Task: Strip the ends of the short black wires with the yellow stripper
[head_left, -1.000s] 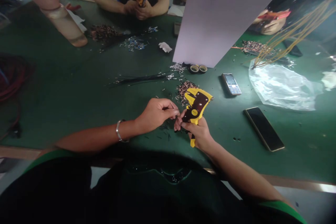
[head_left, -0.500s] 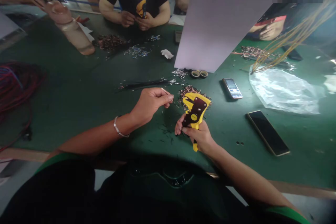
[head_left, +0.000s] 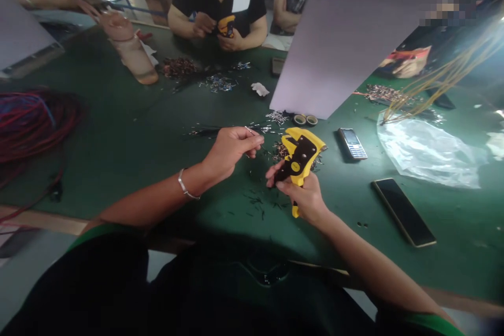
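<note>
Yellow and black, a hand-held wire stripper (head_left: 302, 155) stands just right of the middle of the frame, its head upward, above the green desk (head_left: 149, 131). Around its handles the right grip (head_left: 309, 195) is wrapped, pinching it firmly, with fingertips showing on the left side of the handle. Left of it, and well clear of the tool, the left grip (head_left: 230, 151) has thumb and fingertips pressed together (whatever may lie between them is too small to tell), and a silvery bracelet (head_left: 185, 185) circles that wrist.

Partly behind the stripper's head lies a heap of copper-coloured pieces (head_left: 280, 152); below, near the centre, black scraps (head_left: 256, 202) are scattered. Beyond the left grip stretches a bundle of thin black wires (head_left: 202, 132), with a pile of silvery pieces (head_left: 276, 116) and two tape rolls (head_left: 305, 120) near its right end, by the foot of a pale panel (head_left: 334, 42).

To the right are a keypad phone (head_left: 352, 143), a smartphone (head_left: 403, 212) and a clear plastic bag (head_left: 429, 157). Red and blue cable (head_left: 35, 126) lies coiled at the left edge; a bottle (head_left: 136, 60) stands upper left. At the top, a co-worker in black (head_left: 252, 8) holds a similar yellow tool (head_left: 226, 25).
</note>
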A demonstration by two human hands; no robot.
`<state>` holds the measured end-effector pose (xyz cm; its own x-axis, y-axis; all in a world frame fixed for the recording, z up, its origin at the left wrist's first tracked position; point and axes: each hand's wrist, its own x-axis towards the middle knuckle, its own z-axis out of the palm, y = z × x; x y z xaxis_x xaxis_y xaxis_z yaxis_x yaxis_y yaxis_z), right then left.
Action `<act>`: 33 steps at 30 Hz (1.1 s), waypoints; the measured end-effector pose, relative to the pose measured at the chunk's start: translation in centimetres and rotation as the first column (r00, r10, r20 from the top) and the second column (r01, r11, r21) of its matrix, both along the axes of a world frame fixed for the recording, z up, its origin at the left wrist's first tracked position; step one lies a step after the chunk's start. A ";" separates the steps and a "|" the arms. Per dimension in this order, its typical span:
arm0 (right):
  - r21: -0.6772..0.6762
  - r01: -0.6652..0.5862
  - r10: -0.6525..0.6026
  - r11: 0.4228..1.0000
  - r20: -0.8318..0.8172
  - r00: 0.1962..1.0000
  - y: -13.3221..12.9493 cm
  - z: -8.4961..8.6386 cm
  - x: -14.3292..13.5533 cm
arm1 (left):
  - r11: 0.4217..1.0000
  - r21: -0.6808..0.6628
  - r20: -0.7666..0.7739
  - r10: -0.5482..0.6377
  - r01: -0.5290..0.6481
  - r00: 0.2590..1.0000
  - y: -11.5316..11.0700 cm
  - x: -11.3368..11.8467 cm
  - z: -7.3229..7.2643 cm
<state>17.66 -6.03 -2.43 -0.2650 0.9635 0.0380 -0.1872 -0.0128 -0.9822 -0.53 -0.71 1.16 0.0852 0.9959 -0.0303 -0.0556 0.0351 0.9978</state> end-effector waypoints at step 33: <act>-0.002 0.125 -0.124 0.992 -0.175 0.977 1.4 -0.2 0.1 | 0.989 -0.117 0.126 -0.081 0.096 0.989 -0.7 0.6 -0.8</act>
<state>17.72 -4.59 -2.59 -0.1318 0.9879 0.0814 -0.3552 0.0296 -0.9343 0.11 -1.45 0.37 0.1835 0.9737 -0.1352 -0.1660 0.1662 0.9720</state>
